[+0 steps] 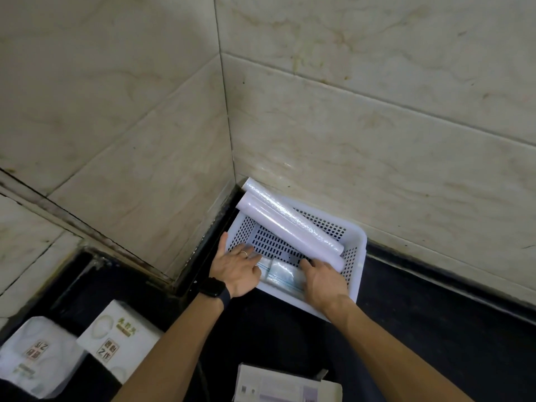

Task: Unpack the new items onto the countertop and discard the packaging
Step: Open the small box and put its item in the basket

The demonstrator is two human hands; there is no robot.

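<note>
Two hands sat in the white basket, left hand spread flat, right hand resting loose on plastic packets that looked light, slippery, best pinched edgewise.

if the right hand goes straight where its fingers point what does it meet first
Likely the nearer white film-wrapped roll lying across the white perforated plastic basket; the right hand may brush its floor first, depth unclear.

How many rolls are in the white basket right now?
2. One roll lies nearest the wall, the other roll beside it, both slanting across the basket. More could be hidden underneath.
</note>
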